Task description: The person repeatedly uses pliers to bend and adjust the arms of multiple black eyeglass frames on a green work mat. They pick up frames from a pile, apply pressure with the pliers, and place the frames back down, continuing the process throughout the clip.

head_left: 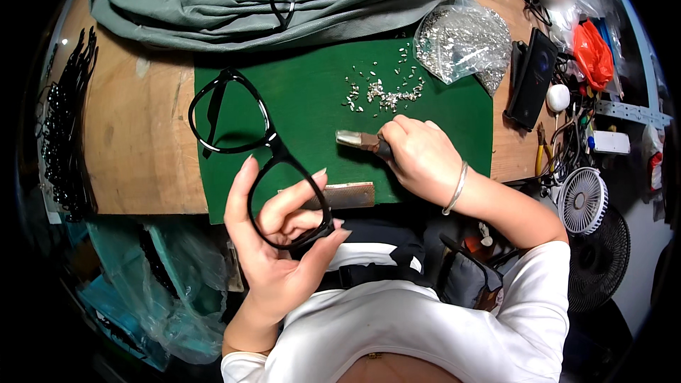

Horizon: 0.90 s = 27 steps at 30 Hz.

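Left hand [273, 255] grip closed on black glasses frame [259, 149], long axis running up-left. Right hand [418, 156] clamps small tool [362, 141], tip pointing left toward the frame.

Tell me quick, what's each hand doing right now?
Left hand: closed around one rim of the black glasses frame.
Right hand: closed on a small tool with a metal tip, over the green mat.
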### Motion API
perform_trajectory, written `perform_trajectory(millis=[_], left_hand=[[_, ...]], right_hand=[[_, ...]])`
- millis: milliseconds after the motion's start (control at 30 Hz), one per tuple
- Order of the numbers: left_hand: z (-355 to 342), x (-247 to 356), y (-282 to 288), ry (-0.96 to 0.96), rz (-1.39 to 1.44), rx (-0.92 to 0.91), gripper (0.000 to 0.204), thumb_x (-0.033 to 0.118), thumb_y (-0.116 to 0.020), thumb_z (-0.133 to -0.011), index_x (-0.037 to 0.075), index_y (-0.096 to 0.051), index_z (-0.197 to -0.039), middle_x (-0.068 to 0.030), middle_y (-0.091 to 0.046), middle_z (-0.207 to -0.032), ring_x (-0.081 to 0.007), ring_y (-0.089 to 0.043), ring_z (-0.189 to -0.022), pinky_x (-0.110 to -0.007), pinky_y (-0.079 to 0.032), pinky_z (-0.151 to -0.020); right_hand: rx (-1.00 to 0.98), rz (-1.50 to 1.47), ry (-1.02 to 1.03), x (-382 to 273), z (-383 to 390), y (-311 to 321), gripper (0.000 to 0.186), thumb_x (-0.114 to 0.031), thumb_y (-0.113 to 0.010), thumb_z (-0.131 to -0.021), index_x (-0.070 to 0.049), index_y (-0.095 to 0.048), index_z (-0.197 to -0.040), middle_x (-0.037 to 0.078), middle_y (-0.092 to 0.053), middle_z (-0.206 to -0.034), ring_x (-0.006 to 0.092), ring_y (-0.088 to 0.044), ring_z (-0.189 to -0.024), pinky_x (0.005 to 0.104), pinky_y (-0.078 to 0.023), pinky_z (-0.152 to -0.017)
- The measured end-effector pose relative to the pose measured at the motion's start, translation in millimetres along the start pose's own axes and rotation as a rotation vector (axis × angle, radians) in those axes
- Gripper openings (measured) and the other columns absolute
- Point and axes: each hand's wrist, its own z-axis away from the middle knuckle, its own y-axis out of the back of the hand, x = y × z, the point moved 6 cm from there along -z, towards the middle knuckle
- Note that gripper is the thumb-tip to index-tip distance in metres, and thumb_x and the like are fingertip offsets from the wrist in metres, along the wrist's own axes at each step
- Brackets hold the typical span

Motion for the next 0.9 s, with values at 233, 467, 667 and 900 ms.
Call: perform_trajectory(millis=[233, 467, 667, 900], left_hand=[[-5, -8, -13, -0.092, -0.271, 0.009, 0.092, -0.01, -0.064, -0.066, 0.005, -0.002, -0.133, -0.0161, -0.046, -0.118, -0.0119, -0.054, -0.085, -0.021, -0.046, -0.076], [-4, 0, -24, -0.183, -0.281, 0.136, 0.086, -0.01, -0.063, -0.067, 0.002, -0.006, -0.131, -0.0184, -0.048, -0.116, -0.0136, -0.055, -0.083, -0.022, -0.047, -0.074], [-6, -1, -23, -0.114, -0.217, 0.02, 0.083, -0.01, -0.06, -0.072, 0.004, -0.005, -0.132, -0.0187, -0.046, -0.119, -0.0157, -0.054, -0.092, -0.026, -0.046, -0.083], [-9, 11, -20, 0.04, -0.006, -0.118, 0.082, -0.008, -0.059, -0.074, 0.004, -0.002, -0.132, -0.0201, -0.048, -0.116, -0.0223, -0.055, -0.099, -0.032, -0.046, -0.086]], right_hand=[[0.05, -0.656, -0.122, -26, 13, 37, 0.014, -0.003, -0.061, -0.07, 0.0, -0.053, -0.082, 0.013, -0.053, -0.077, 0.027, -0.056, -0.069, 0.0326, -0.044, -0.06], [0.163, -1.187, -0.152, -47, 18, 26, 0.015, -0.012, -0.063, -0.078, 0.0, -0.053, -0.082, 0.003, -0.052, -0.073, 0.0079, -0.048, -0.064, 0.0223, -0.04, -0.057], [-0.277, -1.525, -0.395, -50, 15, 18, 0.018, -0.017, -0.061, -0.081, -0.002, -0.051, -0.083, -0.001, -0.052, -0.077, 0.0047, -0.045, -0.07, 0.0196, -0.038, -0.062], [-0.389, -1.469, -0.233, -63, 11, 34, 0.017, -0.014, -0.058, -0.083, 0.001, -0.052, -0.088, 0.001, -0.052, -0.08, 0.006, -0.046, -0.074, 0.0215, -0.04, -0.068]])
